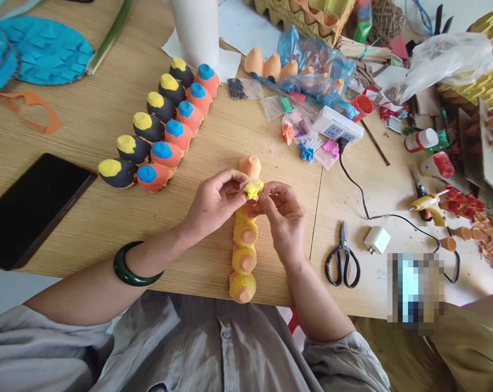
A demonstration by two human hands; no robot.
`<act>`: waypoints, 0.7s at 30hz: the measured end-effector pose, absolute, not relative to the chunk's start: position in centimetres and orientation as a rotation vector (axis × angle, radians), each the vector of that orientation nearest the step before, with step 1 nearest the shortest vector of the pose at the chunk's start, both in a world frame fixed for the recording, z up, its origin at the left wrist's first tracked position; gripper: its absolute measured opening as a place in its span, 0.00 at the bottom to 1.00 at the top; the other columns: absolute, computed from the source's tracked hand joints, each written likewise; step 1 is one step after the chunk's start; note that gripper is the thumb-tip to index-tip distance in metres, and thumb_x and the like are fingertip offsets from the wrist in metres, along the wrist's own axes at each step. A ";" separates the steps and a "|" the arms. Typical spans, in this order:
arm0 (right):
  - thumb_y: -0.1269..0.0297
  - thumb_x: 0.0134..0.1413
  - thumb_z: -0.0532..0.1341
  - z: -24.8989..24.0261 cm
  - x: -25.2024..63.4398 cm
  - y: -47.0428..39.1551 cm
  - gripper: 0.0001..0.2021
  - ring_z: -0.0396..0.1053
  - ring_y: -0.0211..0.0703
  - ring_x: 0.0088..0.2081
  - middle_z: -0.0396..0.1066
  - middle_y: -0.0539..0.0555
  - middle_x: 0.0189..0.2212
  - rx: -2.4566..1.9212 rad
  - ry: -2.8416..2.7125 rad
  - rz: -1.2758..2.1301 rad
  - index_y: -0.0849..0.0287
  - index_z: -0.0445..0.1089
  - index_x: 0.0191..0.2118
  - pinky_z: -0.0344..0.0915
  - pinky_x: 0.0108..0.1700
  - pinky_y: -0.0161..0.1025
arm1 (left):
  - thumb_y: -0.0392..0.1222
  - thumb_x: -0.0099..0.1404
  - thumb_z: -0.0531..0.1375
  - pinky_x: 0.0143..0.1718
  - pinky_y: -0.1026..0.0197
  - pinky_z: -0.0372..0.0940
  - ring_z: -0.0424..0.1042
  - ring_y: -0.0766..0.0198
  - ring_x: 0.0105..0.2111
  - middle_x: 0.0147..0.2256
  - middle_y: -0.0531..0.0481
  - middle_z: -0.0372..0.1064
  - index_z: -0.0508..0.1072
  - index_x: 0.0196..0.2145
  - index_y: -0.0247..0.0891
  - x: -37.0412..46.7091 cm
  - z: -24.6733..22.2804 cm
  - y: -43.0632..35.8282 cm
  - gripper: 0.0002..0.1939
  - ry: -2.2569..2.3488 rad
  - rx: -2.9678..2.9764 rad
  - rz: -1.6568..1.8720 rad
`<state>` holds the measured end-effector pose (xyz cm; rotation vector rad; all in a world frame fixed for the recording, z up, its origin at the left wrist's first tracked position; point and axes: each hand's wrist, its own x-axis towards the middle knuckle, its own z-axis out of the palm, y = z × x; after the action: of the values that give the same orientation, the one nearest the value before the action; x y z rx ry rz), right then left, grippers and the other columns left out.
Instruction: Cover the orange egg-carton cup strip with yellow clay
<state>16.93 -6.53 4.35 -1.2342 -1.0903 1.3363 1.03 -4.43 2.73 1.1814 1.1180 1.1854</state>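
Between my two hands is a small clear bag of yellow clay [254, 189]. My left hand [215, 200] pinches the bag from the left, thumb and fingers together. On the other side my right hand [282, 218] has its thumb and forefinger closed at the clay's edge. Under the hands runs a strip of egg-carton cups [246, 261]; the near cups are coated yellow with bare orange tips. The far cup [250, 165] shows bare orange. My hands hide the cups in between.
Left are two finished-looking cup strips, black with yellow tips [148, 127] and orange with blue tips [175, 128], and a phone [36, 209]. Right lie scissors [343, 256], a white adapter [377, 239], a power strip [338, 128] with its cord, and a glue gun [430, 207].
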 end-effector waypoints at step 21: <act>0.50 0.56 0.74 4.2 17.6 -5.8 0.16 0.82 0.45 0.33 0.81 0.52 0.32 -1.163 -0.992 1.572 0.55 0.73 0.39 0.84 0.44 0.50 | 0.45 0.53 0.76 0.46 0.55 0.74 0.78 0.58 0.39 0.35 0.49 0.79 0.78 0.29 0.39 0.7 3.2 -4.1 0.12 1.103 0.988 1.116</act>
<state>17.62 -5.77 4.22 -1.1631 -0.9920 1.5724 0.69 -4.07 3.17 0.9884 1.1026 1.1163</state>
